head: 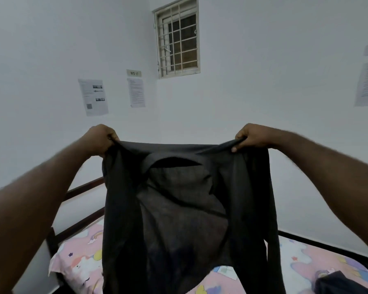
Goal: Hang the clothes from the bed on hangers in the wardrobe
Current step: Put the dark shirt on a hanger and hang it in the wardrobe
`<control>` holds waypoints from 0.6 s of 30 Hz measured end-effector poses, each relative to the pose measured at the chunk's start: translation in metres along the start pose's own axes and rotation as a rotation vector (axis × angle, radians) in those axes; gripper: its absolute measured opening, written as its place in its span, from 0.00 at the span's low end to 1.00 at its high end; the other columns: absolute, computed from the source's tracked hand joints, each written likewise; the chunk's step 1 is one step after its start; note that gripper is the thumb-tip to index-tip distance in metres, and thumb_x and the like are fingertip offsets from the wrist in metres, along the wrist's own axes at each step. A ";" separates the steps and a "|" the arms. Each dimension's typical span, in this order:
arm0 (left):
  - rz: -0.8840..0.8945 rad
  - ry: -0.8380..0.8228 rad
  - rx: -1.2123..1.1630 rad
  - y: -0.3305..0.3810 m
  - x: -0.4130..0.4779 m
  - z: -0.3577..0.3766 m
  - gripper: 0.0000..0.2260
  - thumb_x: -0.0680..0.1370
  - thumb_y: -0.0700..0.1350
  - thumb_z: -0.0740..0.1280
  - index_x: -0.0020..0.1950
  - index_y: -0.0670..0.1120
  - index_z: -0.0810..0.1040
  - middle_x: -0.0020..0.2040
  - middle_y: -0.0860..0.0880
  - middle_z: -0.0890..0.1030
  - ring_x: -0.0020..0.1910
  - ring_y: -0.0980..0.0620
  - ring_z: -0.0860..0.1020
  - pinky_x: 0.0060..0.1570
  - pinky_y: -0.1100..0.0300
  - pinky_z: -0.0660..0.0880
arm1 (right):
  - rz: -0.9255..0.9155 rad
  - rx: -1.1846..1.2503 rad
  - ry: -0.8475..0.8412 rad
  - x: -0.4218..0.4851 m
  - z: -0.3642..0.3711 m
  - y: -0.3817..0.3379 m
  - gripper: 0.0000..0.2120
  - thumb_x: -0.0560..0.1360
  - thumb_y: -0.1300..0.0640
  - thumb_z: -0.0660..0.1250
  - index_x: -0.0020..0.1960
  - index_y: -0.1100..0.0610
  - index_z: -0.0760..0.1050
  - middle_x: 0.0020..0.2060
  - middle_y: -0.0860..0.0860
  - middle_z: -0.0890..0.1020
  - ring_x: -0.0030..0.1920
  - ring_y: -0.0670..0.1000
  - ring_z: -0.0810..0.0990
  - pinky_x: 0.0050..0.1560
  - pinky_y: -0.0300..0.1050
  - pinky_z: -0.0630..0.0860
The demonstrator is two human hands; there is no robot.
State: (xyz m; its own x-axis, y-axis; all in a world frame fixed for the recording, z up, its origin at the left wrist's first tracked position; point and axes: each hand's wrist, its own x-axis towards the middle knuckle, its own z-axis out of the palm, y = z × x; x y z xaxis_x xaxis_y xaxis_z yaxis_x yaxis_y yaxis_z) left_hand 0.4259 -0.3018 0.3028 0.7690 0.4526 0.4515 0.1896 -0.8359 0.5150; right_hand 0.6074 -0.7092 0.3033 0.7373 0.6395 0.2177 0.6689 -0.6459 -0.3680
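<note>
Shirt (pixel 179 219), dark and thin, hangs spread in mid-air over the bed (pixel 81 222); left hand (pixel 100 139) grips one shoulder, fingers curled tight into the cloth; right hand (pixel 250 136) grips the other, fingers folded over the bunched edge and thumb under it; the collar sags open between them. The cloth hides the middle of the bed; a pink cartoon sheet (pixel 79 262) shows on either side; a second dark garment (pixel 344 283) lies on it at lower right; a small white paper (pixel 226 271) lies just beside the shirt. Behind, on the white wall (pixel 263 92), are printed notices (pixel 93 97), a "WS 17" label (pixel 134 73) and a barred window (pixel 177 39) above.
</note>
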 end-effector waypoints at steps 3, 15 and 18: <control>-0.026 0.370 0.086 0.020 0.006 0.013 0.11 0.76 0.35 0.61 0.47 0.46 0.82 0.49 0.42 0.81 0.49 0.37 0.79 0.50 0.47 0.78 | -0.040 -0.095 0.429 0.021 -0.011 0.016 0.05 0.75 0.59 0.68 0.41 0.58 0.78 0.36 0.53 0.77 0.42 0.55 0.78 0.41 0.44 0.70; -0.241 -0.080 0.222 0.044 0.023 0.102 0.09 0.73 0.39 0.71 0.51 0.37 0.81 0.48 0.42 0.83 0.48 0.42 0.82 0.47 0.55 0.78 | 0.164 0.084 0.270 0.062 0.010 0.067 0.14 0.74 0.70 0.55 0.50 0.62 0.78 0.48 0.61 0.79 0.47 0.59 0.78 0.40 0.47 0.74; -0.218 0.059 -0.086 0.060 0.030 0.122 0.16 0.67 0.32 0.75 0.53 0.38 0.81 0.50 0.41 0.82 0.49 0.43 0.80 0.47 0.55 0.76 | 0.198 0.444 0.500 0.074 0.011 0.081 0.13 0.70 0.71 0.56 0.39 0.59 0.77 0.38 0.60 0.78 0.42 0.61 0.81 0.35 0.55 0.79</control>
State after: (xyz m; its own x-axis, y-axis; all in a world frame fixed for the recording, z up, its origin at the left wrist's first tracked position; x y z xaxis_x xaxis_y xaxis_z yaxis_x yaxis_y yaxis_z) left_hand 0.5346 -0.3765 0.2578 0.6782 0.6391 0.3629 0.2928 -0.6878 0.6642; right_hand 0.7153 -0.7092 0.2797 0.8680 0.1899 0.4589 0.4936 -0.4313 -0.7552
